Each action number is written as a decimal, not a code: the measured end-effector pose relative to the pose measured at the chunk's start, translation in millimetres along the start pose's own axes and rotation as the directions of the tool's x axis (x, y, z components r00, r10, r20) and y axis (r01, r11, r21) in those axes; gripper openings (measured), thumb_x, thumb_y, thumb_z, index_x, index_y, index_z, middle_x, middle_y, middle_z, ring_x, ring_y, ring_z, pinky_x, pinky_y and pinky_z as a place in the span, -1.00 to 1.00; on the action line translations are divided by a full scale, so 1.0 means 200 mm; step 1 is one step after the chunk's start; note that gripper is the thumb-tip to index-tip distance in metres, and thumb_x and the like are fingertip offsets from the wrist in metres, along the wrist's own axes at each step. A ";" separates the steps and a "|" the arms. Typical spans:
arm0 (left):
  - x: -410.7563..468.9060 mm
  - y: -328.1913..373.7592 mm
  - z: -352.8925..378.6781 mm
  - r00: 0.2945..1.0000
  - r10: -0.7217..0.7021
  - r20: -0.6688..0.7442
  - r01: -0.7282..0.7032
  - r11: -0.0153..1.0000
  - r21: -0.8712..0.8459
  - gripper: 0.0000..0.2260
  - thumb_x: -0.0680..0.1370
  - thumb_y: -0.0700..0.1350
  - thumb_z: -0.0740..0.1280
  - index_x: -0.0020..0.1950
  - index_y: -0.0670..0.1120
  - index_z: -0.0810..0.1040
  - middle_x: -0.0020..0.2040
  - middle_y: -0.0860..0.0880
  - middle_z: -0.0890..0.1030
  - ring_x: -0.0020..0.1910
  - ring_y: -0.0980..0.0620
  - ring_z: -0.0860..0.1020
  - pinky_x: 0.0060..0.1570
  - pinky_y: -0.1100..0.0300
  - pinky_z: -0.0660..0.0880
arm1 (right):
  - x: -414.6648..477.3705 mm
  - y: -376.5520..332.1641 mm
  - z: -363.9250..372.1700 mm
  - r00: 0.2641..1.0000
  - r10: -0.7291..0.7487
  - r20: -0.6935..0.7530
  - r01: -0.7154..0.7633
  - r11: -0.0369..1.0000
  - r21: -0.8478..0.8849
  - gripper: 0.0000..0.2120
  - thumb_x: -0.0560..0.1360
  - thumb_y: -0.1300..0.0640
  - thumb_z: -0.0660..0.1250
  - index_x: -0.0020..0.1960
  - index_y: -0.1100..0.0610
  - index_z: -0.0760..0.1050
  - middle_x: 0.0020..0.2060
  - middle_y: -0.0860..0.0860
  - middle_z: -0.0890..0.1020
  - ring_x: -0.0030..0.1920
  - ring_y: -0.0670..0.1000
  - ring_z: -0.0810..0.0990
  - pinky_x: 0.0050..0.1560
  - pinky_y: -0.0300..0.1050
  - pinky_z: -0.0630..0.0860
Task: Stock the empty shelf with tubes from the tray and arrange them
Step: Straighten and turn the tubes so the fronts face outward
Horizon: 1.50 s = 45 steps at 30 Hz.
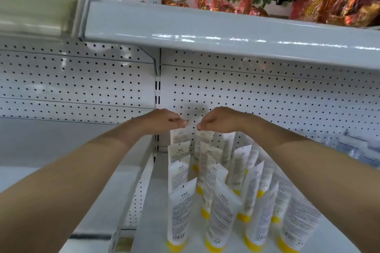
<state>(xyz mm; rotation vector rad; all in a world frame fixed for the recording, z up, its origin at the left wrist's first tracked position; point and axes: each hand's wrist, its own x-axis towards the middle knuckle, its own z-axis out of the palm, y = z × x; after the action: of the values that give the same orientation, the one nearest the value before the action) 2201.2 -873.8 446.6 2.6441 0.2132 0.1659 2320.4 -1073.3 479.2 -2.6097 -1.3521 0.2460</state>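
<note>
1. Head view: white tubes (181, 207) with yellow caps stand cap-down in rows on the shelf (153, 211).
2. Farther back, the left grip (168, 119), fingers curled, pinches the top edge of the left rearmost tube (179, 136) from above.
3. Just beside it, the right grip (218, 119) pinches the second row's rearmost tube (203, 138) likewise.
4. Behind both stands the pegboard panel (267, 98).

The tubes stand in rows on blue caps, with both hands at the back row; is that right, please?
Not quite: the head view shows yellow caps, not blue. The tubes do stand in rows, left hand and right hand at the back row.
</note>
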 end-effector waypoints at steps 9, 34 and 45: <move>0.08 0.00 0.02 0.996 -0.072 -0.044 0.065 0.988 -0.141 -0.71 0.61 0.13 0.20 0.09 0.04 0.65 -0.08 0.08 0.65 -0.01 0.11 0.59 -0.08 0.22 0.51 | 0.08 0.03 -0.01 0.999 -0.011 0.036 0.011 1.000 -0.014 -0.72 0.61 -0.02 0.24 0.06 0.11 0.66 -0.02 0.00 0.69 0.01 0.00 0.60 -0.04 -0.19 0.49; 0.29 -0.02 0.05 0.968 0.088 -0.236 -0.044 0.981 0.187 -0.92 0.38 -0.08 0.55 -0.21 0.04 0.68 -0.22 0.13 0.66 -0.16 0.13 0.62 -0.01 0.06 0.58 | 0.29 0.08 0.04 0.976 -0.073 -0.204 0.030 0.978 -0.208 -0.89 0.45 0.02 0.48 -0.02 -0.05 0.69 -0.05 -0.16 0.68 0.01 -0.08 0.59 0.04 -0.13 0.52; 0.33 -0.05 0.05 0.979 0.054 -0.195 -0.025 0.988 0.151 -0.89 0.36 -0.05 0.56 -0.21 0.07 0.66 -0.18 0.14 0.65 -0.14 0.11 0.62 0.01 0.03 0.58 | 0.33 0.08 0.03 0.980 -0.042 -0.194 0.012 0.988 -0.156 -0.89 0.44 0.04 0.50 -0.04 -0.06 0.69 -0.05 -0.19 0.66 -0.07 -0.11 0.58 0.00 -0.15 0.52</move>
<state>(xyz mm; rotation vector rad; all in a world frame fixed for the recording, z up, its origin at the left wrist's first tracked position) 2266.7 -856.7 438.9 2.7800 0.2475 0.4453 2369.3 -1029.0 464.8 -2.6519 -1.3859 -0.1236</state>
